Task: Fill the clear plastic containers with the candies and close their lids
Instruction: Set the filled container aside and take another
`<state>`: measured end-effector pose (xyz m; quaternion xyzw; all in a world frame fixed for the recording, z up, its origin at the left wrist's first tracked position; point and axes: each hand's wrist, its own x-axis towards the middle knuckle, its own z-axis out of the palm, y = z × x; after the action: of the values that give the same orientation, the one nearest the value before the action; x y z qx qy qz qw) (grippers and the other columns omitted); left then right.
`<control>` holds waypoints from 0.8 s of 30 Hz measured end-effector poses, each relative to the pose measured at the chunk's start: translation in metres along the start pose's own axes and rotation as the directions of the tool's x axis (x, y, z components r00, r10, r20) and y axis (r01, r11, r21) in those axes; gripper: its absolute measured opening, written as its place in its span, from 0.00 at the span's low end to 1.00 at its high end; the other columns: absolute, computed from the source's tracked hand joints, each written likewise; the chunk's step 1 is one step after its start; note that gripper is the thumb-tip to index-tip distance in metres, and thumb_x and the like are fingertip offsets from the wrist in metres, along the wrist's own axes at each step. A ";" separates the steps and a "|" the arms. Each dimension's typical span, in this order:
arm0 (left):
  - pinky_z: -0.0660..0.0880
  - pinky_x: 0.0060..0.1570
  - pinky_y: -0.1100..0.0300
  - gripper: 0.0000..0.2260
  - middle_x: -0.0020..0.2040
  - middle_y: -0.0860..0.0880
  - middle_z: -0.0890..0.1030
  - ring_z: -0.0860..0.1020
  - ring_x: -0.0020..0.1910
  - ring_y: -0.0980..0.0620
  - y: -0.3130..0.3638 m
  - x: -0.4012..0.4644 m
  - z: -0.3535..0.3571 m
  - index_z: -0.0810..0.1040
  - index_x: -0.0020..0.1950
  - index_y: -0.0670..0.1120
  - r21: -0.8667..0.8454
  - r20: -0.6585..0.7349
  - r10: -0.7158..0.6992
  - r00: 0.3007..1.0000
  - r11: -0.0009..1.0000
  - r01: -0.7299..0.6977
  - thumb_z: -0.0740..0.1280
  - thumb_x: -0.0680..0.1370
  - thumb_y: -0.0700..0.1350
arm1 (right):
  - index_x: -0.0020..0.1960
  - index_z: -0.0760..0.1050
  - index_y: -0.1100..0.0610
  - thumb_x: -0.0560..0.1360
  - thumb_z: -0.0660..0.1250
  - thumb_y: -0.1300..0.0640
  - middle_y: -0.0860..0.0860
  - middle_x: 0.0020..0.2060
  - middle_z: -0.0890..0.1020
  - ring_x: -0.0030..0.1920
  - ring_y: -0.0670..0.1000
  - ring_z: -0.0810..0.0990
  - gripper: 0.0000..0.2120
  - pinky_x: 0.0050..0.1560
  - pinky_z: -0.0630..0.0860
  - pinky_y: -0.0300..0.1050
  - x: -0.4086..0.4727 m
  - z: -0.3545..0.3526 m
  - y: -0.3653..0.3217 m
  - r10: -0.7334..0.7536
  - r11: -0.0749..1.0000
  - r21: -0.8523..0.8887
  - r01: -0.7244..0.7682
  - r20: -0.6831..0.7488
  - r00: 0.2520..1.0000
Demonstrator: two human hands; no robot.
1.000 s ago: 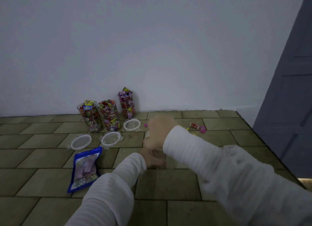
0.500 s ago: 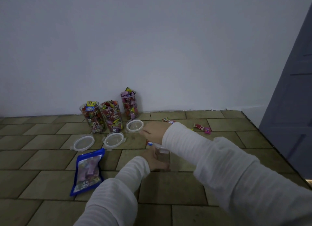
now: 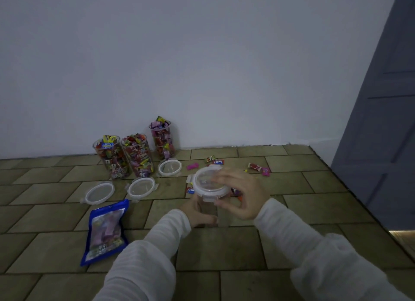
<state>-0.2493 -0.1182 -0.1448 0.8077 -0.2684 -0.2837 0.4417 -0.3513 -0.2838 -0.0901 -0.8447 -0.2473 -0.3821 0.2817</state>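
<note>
floor of brown tiles (image 3: 224, 251) is the biggest thing, and it has lots of bare room in front and to the right for moving about. it stops at the pale wall (image 3: 202, 64) at the back, and a grey door (image 3: 381, 132) closes off the right side.

next come three tall clear plastic containers (image 3: 137, 156) by the wall, full of bright candies right up to the top. that part looks done, but they have no lids on. three round clear lids (image 3: 141, 187) lie flat on the floor just in front of them, so closing is still left.

a blue candy bag (image 3: 105, 231) lies on the left, near the left sleeve.

in the middle stands a fourth clear container (image 3: 210, 207), and it looks almost empty. the left hand (image 3: 197, 213) wraps around its side and holds it. the right hand (image 3: 240, 192) holds its round lid (image 3: 210, 183) by the rim, fingers curled, on top of it. i cannot tell if it is clipped down.

a few small loose candies (image 3: 258, 167) lie behind the hands, still to be picked up.
</note>
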 end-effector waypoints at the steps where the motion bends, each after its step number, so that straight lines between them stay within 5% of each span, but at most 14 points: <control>1: 0.74 0.60 0.60 0.46 0.62 0.49 0.76 0.74 0.63 0.52 -0.001 0.001 0.000 0.67 0.70 0.45 0.013 0.002 -0.001 1.000 1.000 0.001 0.77 0.54 0.52 | 0.57 0.80 0.62 0.73 0.70 0.53 0.53 0.57 0.81 0.61 0.51 0.78 0.17 0.62 0.74 0.49 -0.003 0.003 0.001 -0.023 1.000 0.015 0.023 -0.018 1.000; 4: 0.74 0.62 0.56 0.47 0.60 0.49 0.76 0.74 0.61 0.51 0.002 -0.001 0.001 0.66 0.70 0.45 0.037 0.005 0.003 1.000 0.999 -0.003 0.77 0.53 0.53 | 0.56 0.81 0.63 0.76 0.66 0.55 0.53 0.57 0.81 0.61 0.49 0.77 0.13 0.62 0.74 0.49 -0.009 0.010 0.007 -0.037 0.999 0.022 0.039 -0.090 0.995; 8: 0.73 0.52 0.68 0.43 0.54 0.54 0.76 0.75 0.54 0.56 0.004 -0.003 0.003 0.65 0.69 0.44 0.001 -0.004 0.018 1.000 1.000 -0.018 0.79 0.57 0.45 | 0.54 0.81 0.63 0.77 0.66 0.57 0.53 0.55 0.82 0.60 0.50 0.79 0.11 0.62 0.74 0.47 -0.010 0.011 0.013 -0.058 0.998 -0.011 0.057 -0.115 0.992; 11: 0.73 0.63 0.53 0.47 0.57 0.51 0.78 0.76 0.59 0.51 0.000 -0.003 0.003 0.65 0.67 0.48 -0.062 -0.015 0.002 1.000 0.998 -0.003 0.80 0.51 0.51 | 0.55 0.81 0.63 0.80 0.61 0.53 0.55 0.52 0.83 0.55 0.49 0.80 0.15 0.60 0.75 0.40 -0.003 0.005 0.012 -0.018 0.995 -0.099 0.001 -0.169 0.986; 13: 0.71 0.65 0.45 0.49 0.60 0.49 0.79 0.76 0.62 0.48 -0.011 0.001 0.002 0.66 0.68 0.51 -0.102 -0.001 -0.017 1.000 0.995 0.017 0.82 0.50 0.53 | 0.56 0.81 0.60 0.80 0.60 0.49 0.52 0.48 0.84 0.48 0.45 0.80 0.17 0.52 0.75 0.32 0.007 -0.002 0.005 0.181 0.980 -0.040 -0.196 -0.237 0.955; 15: 0.71 0.64 0.44 0.50 0.60 0.49 0.79 0.77 0.62 0.49 -0.014 0.002 0.001 0.66 0.67 0.52 -0.111 0.013 -0.039 0.999 0.993 0.040 0.83 0.49 0.53 | 0.55 0.81 0.55 0.79 0.63 0.51 0.46 0.43 0.83 0.41 0.42 0.79 0.13 0.43 0.74 0.28 0.018 -0.008 -0.003 0.470 0.882 0.158 -0.443 -0.333 0.817; 18: 0.70 0.66 0.46 0.46 0.61 0.50 0.78 0.76 0.62 0.50 -0.007 -0.001 0.002 0.67 0.64 0.54 -0.097 0.011 -0.042 0.999 0.994 0.042 0.82 0.50 0.53 | 0.47 0.82 0.52 0.79 0.63 0.52 0.42 0.37 0.84 0.38 0.40 0.81 0.10 0.40 0.74 0.30 0.024 -0.018 -0.001 0.755 0.654 0.483 -0.582 -0.372 0.540; 24: 0.70 0.66 0.46 0.49 0.62 0.49 0.77 0.75 0.63 0.49 -0.008 -0.001 0.005 0.65 0.67 0.52 -0.106 -0.006 -0.056 0.998 0.993 0.055 0.81 0.49 0.53 | 0.40 0.81 0.62 0.73 0.66 0.37 0.55 0.33 0.81 0.34 0.54 0.78 0.26 0.42 0.79 0.49 -0.025 -0.039 0.031 0.969 0.236 0.471 -0.850 -0.179 0.170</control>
<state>-0.2520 -0.1166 -0.1535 0.7915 -0.2285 -0.3060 0.4772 -0.3660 -0.3377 -0.0971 -0.6625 0.3365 -0.2749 0.6101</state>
